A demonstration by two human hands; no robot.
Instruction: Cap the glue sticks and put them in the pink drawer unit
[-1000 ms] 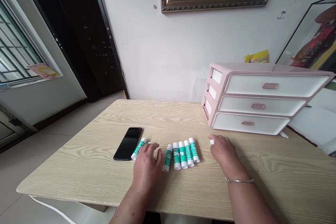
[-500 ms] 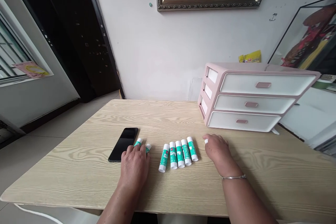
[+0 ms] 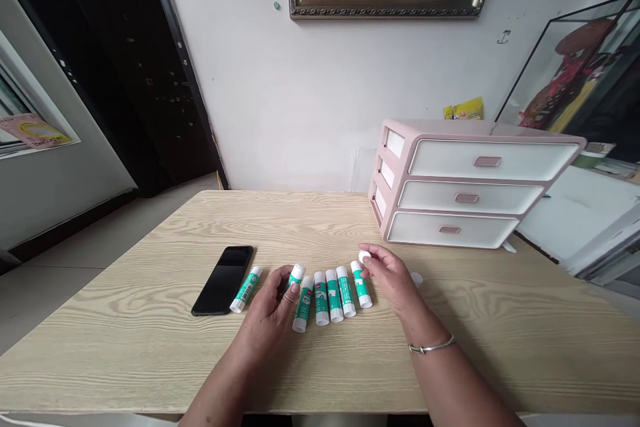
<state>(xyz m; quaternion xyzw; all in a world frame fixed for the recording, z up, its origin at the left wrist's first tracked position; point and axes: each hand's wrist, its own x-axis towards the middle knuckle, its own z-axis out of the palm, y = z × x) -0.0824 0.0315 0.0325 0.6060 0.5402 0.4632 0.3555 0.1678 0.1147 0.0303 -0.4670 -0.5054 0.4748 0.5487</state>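
My left hand (image 3: 273, 310) is closed around a green-and-white glue stick (image 3: 297, 273), its white end tilted up. Between the thumb and fingers of my right hand (image 3: 393, 277) is a small white round piece (image 3: 365, 257), above the top of the row's rightmost glue stick (image 3: 361, 285). Several more lie side by side, including one glue stick (image 3: 303, 305) just right of my left hand. Another glue stick (image 3: 246, 289) rests alone to the left of that hand. A second white round piece (image 3: 417, 278) lies on the table, partly hidden behind my right wrist.
A black phone (image 3: 223, 280) lies at the left on the wooden table (image 3: 280, 223). A pink and white drawer unit (image 3: 465, 197) stands at the back right, a yellow packet (image 3: 465, 109) behind it. The wall rises behind the table.
My left hand has lifted one glue stick and moved right, leaving the other beside the phone. My right hand has moved left toward the row with the white piece, uncovering another on the table.
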